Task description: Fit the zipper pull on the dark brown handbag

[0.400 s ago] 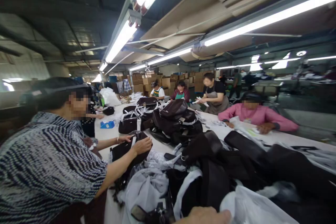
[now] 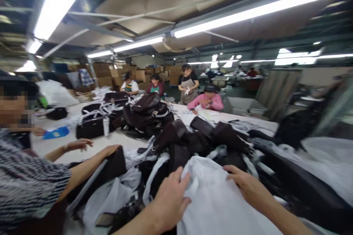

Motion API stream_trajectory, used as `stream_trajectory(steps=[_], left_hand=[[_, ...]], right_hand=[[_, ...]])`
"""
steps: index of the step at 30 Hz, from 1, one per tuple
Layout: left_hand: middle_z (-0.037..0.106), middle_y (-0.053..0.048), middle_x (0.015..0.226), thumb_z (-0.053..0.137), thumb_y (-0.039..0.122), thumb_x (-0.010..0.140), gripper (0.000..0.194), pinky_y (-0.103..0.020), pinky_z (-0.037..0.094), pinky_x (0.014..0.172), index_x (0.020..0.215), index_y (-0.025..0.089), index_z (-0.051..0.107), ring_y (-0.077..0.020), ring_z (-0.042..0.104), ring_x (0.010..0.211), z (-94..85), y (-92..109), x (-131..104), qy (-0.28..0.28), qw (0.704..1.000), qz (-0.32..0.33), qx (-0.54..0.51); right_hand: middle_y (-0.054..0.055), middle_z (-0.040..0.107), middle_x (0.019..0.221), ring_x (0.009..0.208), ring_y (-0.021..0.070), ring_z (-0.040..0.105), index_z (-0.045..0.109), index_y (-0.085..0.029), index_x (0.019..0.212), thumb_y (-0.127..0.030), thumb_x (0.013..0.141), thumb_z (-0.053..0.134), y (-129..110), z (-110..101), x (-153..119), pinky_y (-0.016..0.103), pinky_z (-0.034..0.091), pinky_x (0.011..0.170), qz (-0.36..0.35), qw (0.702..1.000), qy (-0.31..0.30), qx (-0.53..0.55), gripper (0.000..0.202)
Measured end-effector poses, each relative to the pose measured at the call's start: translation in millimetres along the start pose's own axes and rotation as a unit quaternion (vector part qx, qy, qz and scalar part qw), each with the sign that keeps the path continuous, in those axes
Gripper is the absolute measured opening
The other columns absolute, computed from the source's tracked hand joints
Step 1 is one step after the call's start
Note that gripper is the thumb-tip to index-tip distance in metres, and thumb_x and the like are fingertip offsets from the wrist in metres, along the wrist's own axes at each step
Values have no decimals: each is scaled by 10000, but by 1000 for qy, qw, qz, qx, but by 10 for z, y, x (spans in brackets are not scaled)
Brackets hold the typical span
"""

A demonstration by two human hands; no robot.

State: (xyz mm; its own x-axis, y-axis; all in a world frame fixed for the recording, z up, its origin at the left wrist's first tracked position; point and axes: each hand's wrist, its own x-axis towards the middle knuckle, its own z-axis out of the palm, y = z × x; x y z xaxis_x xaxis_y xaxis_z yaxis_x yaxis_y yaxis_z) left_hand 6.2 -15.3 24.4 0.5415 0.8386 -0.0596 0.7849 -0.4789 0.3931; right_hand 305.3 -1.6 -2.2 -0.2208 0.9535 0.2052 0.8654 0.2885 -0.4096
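Note:
My left hand (image 2: pixel 169 200) lies flat on the left edge of a white cloth bag (image 2: pixel 213 200) spread in front of me, fingers pressing the fabric. My right hand (image 2: pixel 244 183) rests on the bag's upper right edge, fingers apart. Whether either hand grips the fabric is unclear. Behind the bag lies a heap of dark brown handbags (image 2: pixel 198 141) mixed with white wrapping.
A person in a striped top (image 2: pixel 30 187) at my left reaches onto a dark bag (image 2: pixel 110 169). More handbags (image 2: pixel 143 114) are piled mid-table (image 2: pixel 121 137). Several people work at the far side; cardboard boxes (image 2: pixel 107 73) stand behind. A blue packet (image 2: pixel 56 133) lies left.
The view has swung right and down. Both my hands have come into view on the white cloth bag; before, only part of one hand showed at the bottom edge.

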Motion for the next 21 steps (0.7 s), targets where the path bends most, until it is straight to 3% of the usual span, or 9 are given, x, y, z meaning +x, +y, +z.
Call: stream_trajectory(steps=[2,4,6,8,11,14,18,21], left_hand=[[199,-147,1610,542,376,919,624,-496,238,1190,1490,225,341,-339,237,1456,-14,110,61,0,997,80,18],[166,-143,1623,547,419,927,628,-534,192,1199,1491,236,340,-343,183,1476,50,253,139,-22,981,189,20],[168,-141,1623,569,461,921,649,-615,177,1176,1493,266,332,-374,177,1475,199,394,226,-65,958,279,26],[201,-152,1611,588,478,912,651,-691,173,1138,1483,268,356,-414,183,1465,408,480,328,-118,939,320,45],[244,-185,1587,575,512,909,643,-723,122,1130,1452,201,429,-446,163,1460,715,479,488,-169,935,301,78],[244,-186,1583,591,551,883,694,-680,45,1165,1443,165,455,-430,137,1470,886,396,599,-177,943,262,104],[248,-176,1584,550,594,884,716,-670,31,1165,1461,185,437,-411,140,1477,942,279,674,-167,952,224,126],[303,-204,1558,560,577,885,693,-633,29,1175,1429,156,480,-390,187,1471,975,184,733,-167,952,196,168]], right_hand=[[56,679,1185,1009,245,660,708,-243,709,-177,723,474,77,-67,-19,374,482,888,19,998,-17,60,244],[68,707,1018,945,249,653,689,-221,703,-215,718,512,94,-118,30,373,473,860,38,994,-7,104,177],[43,685,787,779,225,633,670,-210,694,-292,747,549,75,-172,85,347,480,752,66,990,16,126,155],[20,645,649,660,200,597,649,-203,686,-360,764,568,53,-234,108,308,464,624,97,981,37,163,193],[8,652,556,462,143,526,581,-205,674,-427,780,570,46,-339,81,237,372,423,155,955,67,245,246],[8,672,541,338,98,471,509,-219,714,-475,805,554,54,-474,1,191,315,326,209,908,120,343,275],[48,752,885,713,137,728,446,-234,718,-450,775,616,80,-749,-193,140,516,465,222,835,204,460,281],[39,752,996,787,142,740,468,-219,678,-340,638,802,86,-950,-432,117,560,535,230,733,253,588,358]])
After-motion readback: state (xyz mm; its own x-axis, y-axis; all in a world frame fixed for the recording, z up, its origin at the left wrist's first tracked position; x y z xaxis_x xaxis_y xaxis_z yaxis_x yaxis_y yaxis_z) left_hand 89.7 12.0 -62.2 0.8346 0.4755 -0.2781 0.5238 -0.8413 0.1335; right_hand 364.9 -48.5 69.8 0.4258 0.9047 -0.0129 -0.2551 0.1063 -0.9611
